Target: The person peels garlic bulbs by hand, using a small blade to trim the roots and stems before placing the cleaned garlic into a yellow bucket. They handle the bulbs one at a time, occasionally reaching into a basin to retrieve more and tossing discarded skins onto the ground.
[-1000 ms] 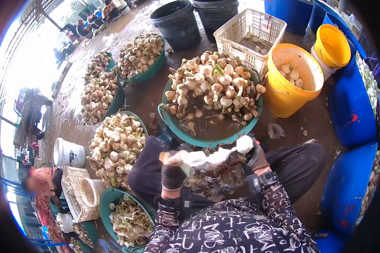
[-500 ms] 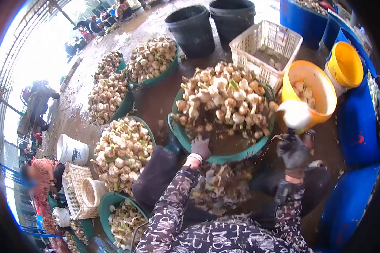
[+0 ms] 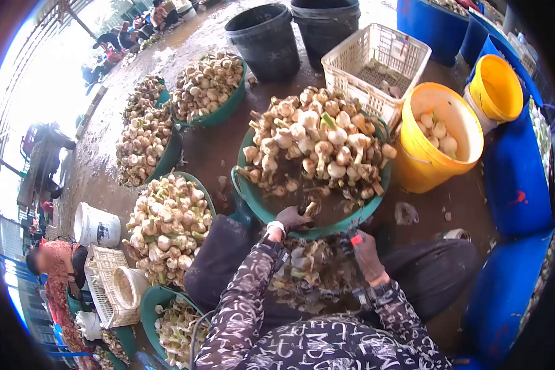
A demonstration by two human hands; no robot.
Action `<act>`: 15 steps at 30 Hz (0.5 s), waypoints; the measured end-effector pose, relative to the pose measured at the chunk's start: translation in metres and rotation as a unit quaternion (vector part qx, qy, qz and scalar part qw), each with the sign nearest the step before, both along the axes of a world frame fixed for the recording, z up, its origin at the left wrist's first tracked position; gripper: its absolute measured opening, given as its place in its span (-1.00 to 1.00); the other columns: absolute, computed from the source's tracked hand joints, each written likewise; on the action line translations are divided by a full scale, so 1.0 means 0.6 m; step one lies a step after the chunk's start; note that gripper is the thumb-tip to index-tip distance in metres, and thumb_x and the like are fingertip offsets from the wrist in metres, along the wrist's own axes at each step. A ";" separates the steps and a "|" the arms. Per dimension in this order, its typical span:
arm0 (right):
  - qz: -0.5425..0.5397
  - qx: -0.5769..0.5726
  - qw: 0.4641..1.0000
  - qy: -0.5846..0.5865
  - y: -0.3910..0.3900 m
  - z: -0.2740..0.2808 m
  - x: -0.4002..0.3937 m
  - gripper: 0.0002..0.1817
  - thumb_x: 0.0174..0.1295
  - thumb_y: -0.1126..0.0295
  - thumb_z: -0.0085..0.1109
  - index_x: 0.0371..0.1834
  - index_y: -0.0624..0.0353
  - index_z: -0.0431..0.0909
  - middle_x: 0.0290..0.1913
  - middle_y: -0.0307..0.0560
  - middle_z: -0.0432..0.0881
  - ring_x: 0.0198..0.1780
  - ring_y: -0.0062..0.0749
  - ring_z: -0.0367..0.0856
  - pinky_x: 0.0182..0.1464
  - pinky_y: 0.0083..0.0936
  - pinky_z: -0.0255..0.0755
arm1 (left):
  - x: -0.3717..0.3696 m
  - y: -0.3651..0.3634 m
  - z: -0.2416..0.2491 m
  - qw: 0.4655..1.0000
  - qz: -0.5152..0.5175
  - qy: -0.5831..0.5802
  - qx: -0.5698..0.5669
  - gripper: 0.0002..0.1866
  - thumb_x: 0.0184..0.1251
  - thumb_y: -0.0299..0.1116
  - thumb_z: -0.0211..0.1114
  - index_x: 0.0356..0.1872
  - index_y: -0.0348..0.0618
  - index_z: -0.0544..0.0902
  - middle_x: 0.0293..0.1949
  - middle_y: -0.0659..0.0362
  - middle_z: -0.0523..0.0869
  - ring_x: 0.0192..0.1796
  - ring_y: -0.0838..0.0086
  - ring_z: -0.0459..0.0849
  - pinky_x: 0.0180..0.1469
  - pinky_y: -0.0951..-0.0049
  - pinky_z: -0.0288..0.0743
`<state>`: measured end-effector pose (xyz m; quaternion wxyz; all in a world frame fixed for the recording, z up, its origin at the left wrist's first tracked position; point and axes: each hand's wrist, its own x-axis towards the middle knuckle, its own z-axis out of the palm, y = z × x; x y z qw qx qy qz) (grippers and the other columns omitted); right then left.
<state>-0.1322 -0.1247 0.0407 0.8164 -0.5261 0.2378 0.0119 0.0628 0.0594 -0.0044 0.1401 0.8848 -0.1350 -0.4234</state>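
Note:
In front of me stands a green tub [image 3: 314, 233] heaped with muddy, untrimmed garlic bulbs [image 3: 320, 139]. My left hand [image 3: 290, 219], in a dark glove, is at the tub's near rim, its fingers closed around a small garlic bulb [image 3: 311, 210] whose lower part they hide. My right hand [image 3: 368, 256], also gloved, is just outside the rim to the right, wrapped around a dark tool with a red part [image 3: 356, 240]; its working end is blurred. Below both hands lies a pile of peelings [image 3: 317, 271] between my legs.
To the right, a yellow bucket [image 3: 413, 166] contains several pale bulbs, beside a white crate [image 3: 376, 61]. More garlic-filled tubs [image 3: 169, 225] stand to the left, near a white bucket [image 3: 97, 224]. Black buckets [image 3: 265, 46] are ahead; blue barrels [image 3: 515, 179] line the right. A person [image 3: 61, 265] works at far left.
My right hand has moved left and down from near the yellow bucket to the tub's rim. A blurred white bulb beside that bucket is gone from there. My left hand now holds a garlic bulb.

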 end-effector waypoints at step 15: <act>0.046 -0.352 0.935 -0.006 0.017 0.069 -0.036 -0.70 0.22 0.20 0.17 -0.31 0.28 0.59 -0.52 0.10 0.57 -0.50 -0.31 0.51 -0.39 -0.34 0.37 | -0.232 -0.043 0.160 0.914 -0.100 -0.216 -0.328 -0.41 -0.13 -0.11 0.46 -0.01 -0.12 0.58 -0.17 -0.10 0.66 -0.08 0.03 0.62 -0.04 0.23 0.48</act>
